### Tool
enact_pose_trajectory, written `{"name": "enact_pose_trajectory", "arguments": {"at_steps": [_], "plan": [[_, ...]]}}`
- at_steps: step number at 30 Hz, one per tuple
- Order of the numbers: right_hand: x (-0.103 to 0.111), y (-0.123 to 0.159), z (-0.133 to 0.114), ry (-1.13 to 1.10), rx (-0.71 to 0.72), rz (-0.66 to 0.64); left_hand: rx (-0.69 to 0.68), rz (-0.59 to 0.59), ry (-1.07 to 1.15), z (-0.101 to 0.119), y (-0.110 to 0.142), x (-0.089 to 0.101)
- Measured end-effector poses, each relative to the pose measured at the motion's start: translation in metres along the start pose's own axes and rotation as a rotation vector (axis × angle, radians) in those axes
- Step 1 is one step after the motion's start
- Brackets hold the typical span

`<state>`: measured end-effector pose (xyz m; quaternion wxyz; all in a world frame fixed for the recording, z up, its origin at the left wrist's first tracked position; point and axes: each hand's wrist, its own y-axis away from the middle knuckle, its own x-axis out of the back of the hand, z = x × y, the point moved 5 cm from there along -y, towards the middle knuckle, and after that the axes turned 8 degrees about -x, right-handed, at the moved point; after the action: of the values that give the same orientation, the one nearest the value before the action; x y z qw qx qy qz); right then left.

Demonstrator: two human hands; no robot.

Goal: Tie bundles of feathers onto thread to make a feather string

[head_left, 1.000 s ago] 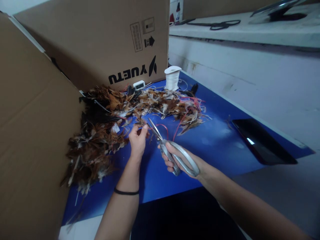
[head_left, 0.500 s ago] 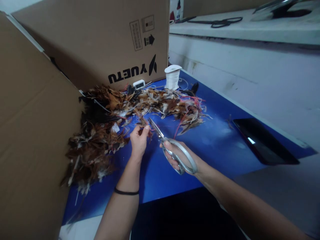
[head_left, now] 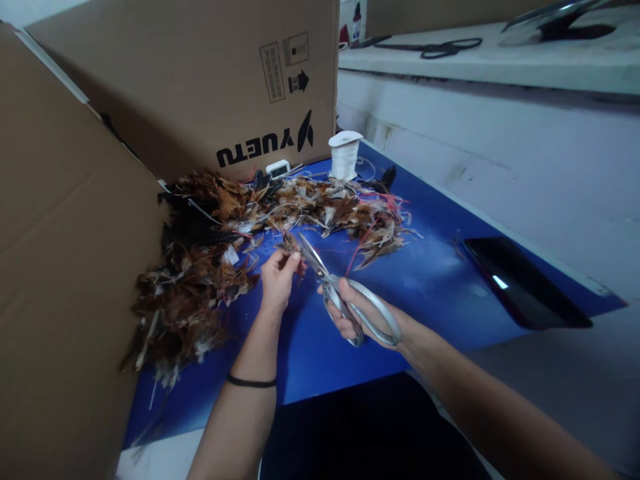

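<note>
My left hand point(head_left: 279, 275) pinches a small feather bundle point(head_left: 289, 243) with a bit of red thread showing by the thumb. In my right hand point(head_left: 345, 313) are silver scissors point(head_left: 327, 280), their handles gripped and the blades parted a little, pointing up-left beside the left fingertips. Whether the blades touch the bundle I cannot tell. Brown, black and white feathers point(head_left: 187, 293) lie heaped to the left of my hands. More feathers point(head_left: 345, 213) spread behind them, with red strands point(head_left: 383, 201) tangled in at the right end.
A white spool point(head_left: 345, 157) and a small white digital device point(head_left: 278, 169) stand at the back of the blue table point(head_left: 425, 280). Cardboard point(head_left: 190, 80) walls the left and back. On the right lies a dark tablet-like device point(head_left: 527, 281); black scissors point(head_left: 450, 48) rest on a ledge.
The scissors' blades closed and then parted again slightly near the left fingertips. A red thread loop that arched beside the blades is gone from there. My left hand has barely moved.
</note>
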<state>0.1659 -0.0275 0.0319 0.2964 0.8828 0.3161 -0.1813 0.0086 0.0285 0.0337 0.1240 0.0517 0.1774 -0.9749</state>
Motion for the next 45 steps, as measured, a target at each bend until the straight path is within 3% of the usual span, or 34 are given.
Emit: {"name": "enact_pose_trajectory", "arguments": {"at_steps": [16,22,28,33,36,40,45], "plan": [[0.003,0.002,-0.012,-0.003,0.076,0.083,-0.024,-0.18,-0.08,0.002,0.004,-0.007],[0.007,0.013,-0.019,0.053,0.081,0.148,0.029,-0.121,-0.001,0.002,0.003,-0.008],[0.038,0.047,-0.021,0.318,0.077,0.431,0.067,0.027,0.071,-0.006,-0.001,0.0],[0.081,0.092,-0.026,0.91,0.127,0.936,0.035,0.099,0.026,-0.006,-0.002,0.006],[0.1,0.113,-0.022,1.047,0.045,1.132,0.016,0.133,-0.016,-0.007,-0.003,0.01],[0.111,0.13,-0.013,1.058,-0.054,1.215,-0.015,0.171,-0.109,-0.007,-0.003,0.014],[0.115,0.139,-0.004,1.011,-0.019,1.221,-0.112,0.118,-0.262,0.013,-0.002,0.008]]}}
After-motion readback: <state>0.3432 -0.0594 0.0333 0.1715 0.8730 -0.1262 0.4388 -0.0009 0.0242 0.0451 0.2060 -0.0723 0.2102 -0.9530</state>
